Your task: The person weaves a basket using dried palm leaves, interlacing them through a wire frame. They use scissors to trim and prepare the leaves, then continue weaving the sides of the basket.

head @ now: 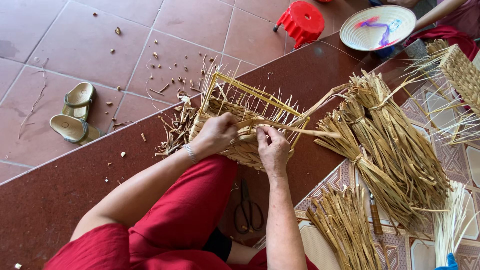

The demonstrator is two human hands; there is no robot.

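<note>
Both hands work the half-woven basket (245, 127) at the step's edge — left hand (216, 134) clasping its rim, right hand (272, 149) pinching a straw strand (300, 131) (bundles (390, 150) crowd the right).

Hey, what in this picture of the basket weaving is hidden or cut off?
Head view only:
- Near side of the woven basket: covered by the left hand and right hand.
- Scissors: partly hidden between red trouser leg and forearm.
- Second basket: cut off by the right edge.
- Straw bundle: cut off by the bottom edge.
</note>
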